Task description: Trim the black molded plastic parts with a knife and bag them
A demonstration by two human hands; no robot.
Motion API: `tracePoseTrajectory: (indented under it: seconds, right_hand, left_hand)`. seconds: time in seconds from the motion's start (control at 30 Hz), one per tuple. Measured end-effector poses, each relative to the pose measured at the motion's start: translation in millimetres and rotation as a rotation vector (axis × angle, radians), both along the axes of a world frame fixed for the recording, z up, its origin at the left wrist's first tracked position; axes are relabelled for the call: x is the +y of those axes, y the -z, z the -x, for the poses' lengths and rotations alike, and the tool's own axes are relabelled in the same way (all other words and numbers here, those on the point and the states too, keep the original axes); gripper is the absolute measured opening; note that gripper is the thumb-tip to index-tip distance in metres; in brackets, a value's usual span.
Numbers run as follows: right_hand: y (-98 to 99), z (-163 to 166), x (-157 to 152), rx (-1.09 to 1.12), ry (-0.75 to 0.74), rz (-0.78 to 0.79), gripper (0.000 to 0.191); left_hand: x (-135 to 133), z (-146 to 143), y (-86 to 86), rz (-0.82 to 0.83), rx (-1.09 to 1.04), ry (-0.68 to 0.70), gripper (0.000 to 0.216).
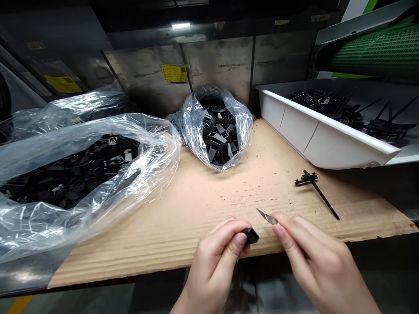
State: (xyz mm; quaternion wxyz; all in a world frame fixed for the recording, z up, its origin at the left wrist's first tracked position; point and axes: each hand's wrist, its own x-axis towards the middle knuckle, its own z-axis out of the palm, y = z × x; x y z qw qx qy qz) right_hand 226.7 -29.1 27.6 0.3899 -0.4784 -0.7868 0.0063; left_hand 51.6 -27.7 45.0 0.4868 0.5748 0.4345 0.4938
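Note:
Between the thumb and fingers of my left hand [218, 257] is a small black plastic part [251, 236], box-shaped with a hollow end turned to the right. My right hand [314, 253] pinches a knife [266, 216] with a thin pointed blade; its handle is hidden in the fingers. The blade tip points up and left, a little above the black part and apart from it. Both hands are over the front edge of the cardboard sheet [157, 235]. Beyond my right hand lies a black plastic sprue [316, 189] with a long stem.
A large clear bag [147, 174] of black parts lies at left, and a smaller bag [242, 126] stands at the back. A white bin [294, 126] at right holds black pieces and sprues. Dark crumbs dot the cardboard. A green roller [376, 52] overhangs the bin.

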Motion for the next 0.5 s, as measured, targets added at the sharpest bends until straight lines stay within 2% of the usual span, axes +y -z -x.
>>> tracePoseTrajectory:
  seconds: [0.13, 0.27, 0.37, 0.5]
  right_hand:
    - [-4.6, -8.5, -1.1, 0.107, -0.038, 0.061, 0.019]
    - [-18.1, -4.8, -3.1, 0.248, -0.138, 0.228, 0.019]
    - [-27.5, 5.9, 0.8, 0.269, -0.191, 0.283, 0.019]
    - [-30.1, 16.2, 8.0, 0.271, -0.297, 0.311, 0.022]
  left_hand:
    - [2.1, 4.5, -1.1, -0.006, 0.046, 0.074, 0.021]
    - [6.9, 7.7, -4.6, 0.063, -0.005, 0.184, 0.028]
    - [8.1, 8.6, -5.6, 0.149, -0.103, 0.210, 0.033]
    - [6.6, 9.1, -4.4, 0.176, -0.149, 0.204, 0.033]
